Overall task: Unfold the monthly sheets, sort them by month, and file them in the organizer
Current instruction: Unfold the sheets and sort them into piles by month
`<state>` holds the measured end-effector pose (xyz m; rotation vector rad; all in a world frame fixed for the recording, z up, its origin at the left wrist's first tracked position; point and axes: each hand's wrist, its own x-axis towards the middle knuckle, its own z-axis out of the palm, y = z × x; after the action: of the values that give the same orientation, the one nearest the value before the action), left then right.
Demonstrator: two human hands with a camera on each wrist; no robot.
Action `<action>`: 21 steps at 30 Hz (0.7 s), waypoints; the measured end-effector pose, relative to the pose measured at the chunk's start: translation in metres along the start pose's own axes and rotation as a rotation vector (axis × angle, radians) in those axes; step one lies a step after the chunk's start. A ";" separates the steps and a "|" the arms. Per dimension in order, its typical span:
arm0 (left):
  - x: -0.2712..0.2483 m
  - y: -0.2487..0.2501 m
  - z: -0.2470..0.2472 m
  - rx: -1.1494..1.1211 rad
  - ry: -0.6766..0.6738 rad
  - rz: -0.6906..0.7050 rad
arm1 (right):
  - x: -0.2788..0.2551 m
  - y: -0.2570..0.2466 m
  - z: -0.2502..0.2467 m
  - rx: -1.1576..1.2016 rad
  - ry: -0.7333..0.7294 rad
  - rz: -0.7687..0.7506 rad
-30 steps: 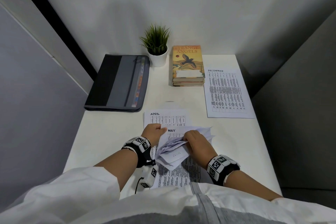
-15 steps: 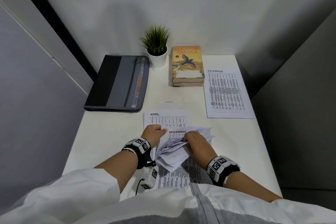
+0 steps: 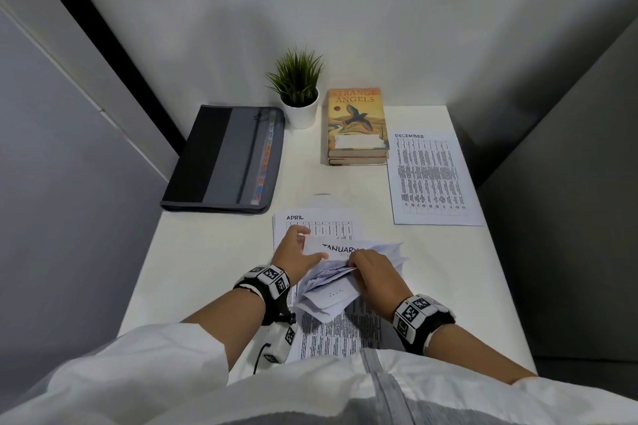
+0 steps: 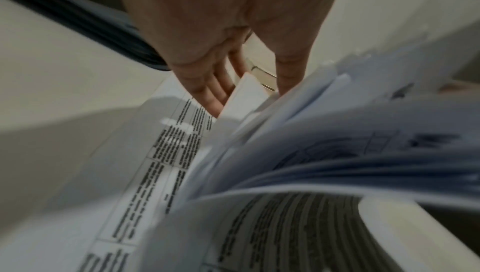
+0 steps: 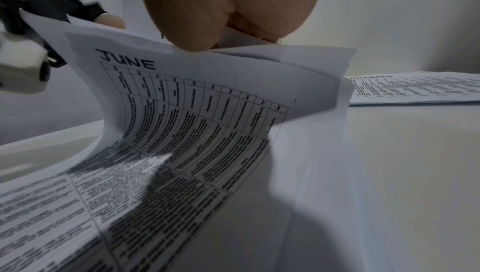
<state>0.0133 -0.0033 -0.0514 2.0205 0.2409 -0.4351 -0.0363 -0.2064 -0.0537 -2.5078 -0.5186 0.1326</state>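
White desk (image 3: 193, 272), grey partitions around; both hands at six o'clock work the folded monthly sheets (image 3: 331, 290). Left hand (image 3: 293, 250) pinches the JANUARY sheet (image 3: 336, 247); right hand (image 3: 374, 274) has its fingers curled gripping the stack. Zippered organizer (image 3: 224, 159) lies at ten o'clock, DECEMBER sheet (image 3: 431, 179) at two.

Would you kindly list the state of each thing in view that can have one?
organizer: closed, flat on the desk.
DECEMBER sheet: unfolded, flat, set apart.
APRIL sheet: flat, bottom of the pile.
JANUARY sheet: heading exposed in the pile.
JUNE sheet: bent upward.
left hand: pinching sheet edges.
right hand: gripping the lifted sheets.
books: closed, stacked.
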 end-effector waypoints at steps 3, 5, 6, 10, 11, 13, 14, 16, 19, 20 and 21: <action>-0.002 0.001 -0.001 0.210 0.060 0.114 | 0.001 0.001 -0.001 -0.014 -0.022 0.013; -0.002 0.000 -0.002 0.275 0.030 0.131 | 0.003 0.001 -0.003 -0.021 -0.041 0.009; -0.002 0.000 -0.002 0.261 -0.002 0.127 | 0.004 0.000 -0.004 -0.023 -0.052 -0.001; -0.006 0.007 -0.003 0.054 -0.081 0.069 | 0.011 -0.003 -0.015 -0.075 -0.086 -0.052; -0.007 0.008 -0.004 0.038 -0.081 0.072 | 0.013 -0.003 -0.018 -0.097 -0.086 -0.062; -0.010 0.013 -0.004 0.014 -0.079 0.091 | 0.017 -0.002 -0.022 -0.125 -0.082 -0.074; -0.011 0.015 -0.004 -0.009 -0.069 0.102 | 0.018 -0.002 -0.022 -0.133 -0.082 -0.072; -0.014 0.019 -0.006 -0.075 -0.026 0.130 | 0.021 0.001 -0.023 -0.138 -0.079 -0.054; -0.019 0.022 -0.010 -0.157 0.042 0.167 | 0.023 -0.002 -0.027 -0.095 -0.060 -0.042; -0.021 0.023 -0.012 -0.173 0.046 0.174 | 0.024 -0.003 -0.029 -0.082 -0.051 -0.041; -0.023 0.024 -0.014 -0.180 0.041 0.177 | 0.025 -0.006 -0.032 -0.069 -0.038 -0.041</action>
<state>0.0036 -0.0019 -0.0169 1.8564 0.1197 -0.2515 -0.0084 -0.2087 -0.0236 -2.5639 -0.5987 0.1496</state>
